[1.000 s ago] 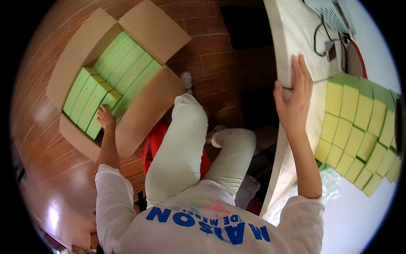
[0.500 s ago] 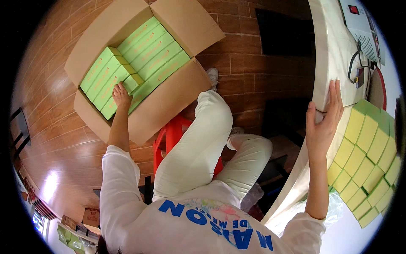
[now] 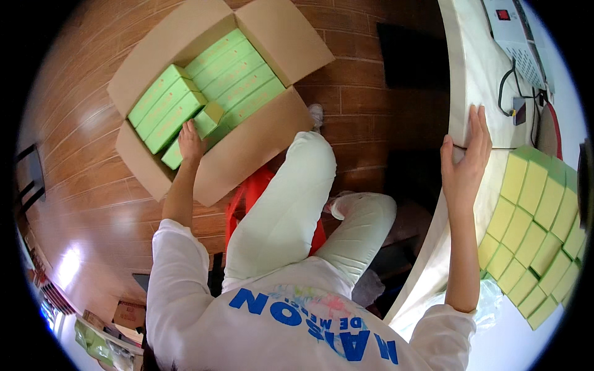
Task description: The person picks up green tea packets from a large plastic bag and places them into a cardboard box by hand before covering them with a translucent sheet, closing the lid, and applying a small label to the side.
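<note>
A large open cardboard carton point(image 3: 247, 139) stands on the floor at the left, packed with rows of slim green boxes point(image 3: 238, 74). Inside it, my left hand point(image 3: 192, 144) is closed over the nearest green box point(image 3: 173, 156) of the raised left stack. That box sits askew, with a dark gap between it and its neighbour; my fingers and palm cover its middle. Over on the right, my right hand point(image 3: 465, 173) lies on the edge of the white-covered table point(image 3: 455, 74), fingers stretched out and thumb apart, holding nothing.
Stacked green boxes point(image 3: 526, 229) stand on the table at the right, beyond my right forearm. Farther up the table is a light-coloured machine point(image 3: 513, 37) with a red switch and a black cable point(image 3: 502, 93). A red stool point(image 3: 247, 195) is beneath me, close to the carton.
The near green box has come away from its neighbour and turned askew under my left hand, which has moved slightly right. My right hand still rests on the table edge.
</note>
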A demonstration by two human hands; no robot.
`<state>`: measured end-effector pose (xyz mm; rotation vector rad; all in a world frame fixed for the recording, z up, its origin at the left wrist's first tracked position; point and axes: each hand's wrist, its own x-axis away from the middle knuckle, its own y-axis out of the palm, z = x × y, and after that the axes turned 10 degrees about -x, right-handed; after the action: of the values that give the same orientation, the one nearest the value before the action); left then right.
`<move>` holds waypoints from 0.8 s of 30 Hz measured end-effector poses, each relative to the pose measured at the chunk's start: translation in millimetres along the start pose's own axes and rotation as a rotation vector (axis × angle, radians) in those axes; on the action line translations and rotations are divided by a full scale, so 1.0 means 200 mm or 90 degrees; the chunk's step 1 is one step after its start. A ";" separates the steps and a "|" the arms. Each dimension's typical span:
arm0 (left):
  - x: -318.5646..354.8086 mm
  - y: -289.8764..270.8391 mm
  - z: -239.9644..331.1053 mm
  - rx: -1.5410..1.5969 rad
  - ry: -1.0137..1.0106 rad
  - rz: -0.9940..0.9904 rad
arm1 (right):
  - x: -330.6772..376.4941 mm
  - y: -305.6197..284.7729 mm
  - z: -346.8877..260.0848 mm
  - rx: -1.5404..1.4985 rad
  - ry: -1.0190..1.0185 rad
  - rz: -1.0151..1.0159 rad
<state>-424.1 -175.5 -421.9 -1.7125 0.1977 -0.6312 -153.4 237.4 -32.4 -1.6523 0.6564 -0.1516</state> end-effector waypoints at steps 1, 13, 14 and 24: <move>0.02 -0.11 -0.01 0.054 0.011 0.026 | 0.01 0.00 0.01 -0.011 -0.007 0.011; 0.52 -1.39 0.12 0.911 -0.004 0.184 | 0.07 -0.02 0.04 -0.027 -0.057 0.187; 0.57 -1.45 0.15 0.907 0.017 0.200 | 0.09 -0.04 0.01 -0.068 -0.033 0.203; 1.04 -2.11 0.81 0.970 0.588 0.307 | 0.94 -0.42 -0.35 -0.393 0.106 0.323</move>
<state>-254.3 -29.0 22.0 0.1655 0.5607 -0.8147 -2.3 87.6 12.0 -2.0020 1.3226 0.3137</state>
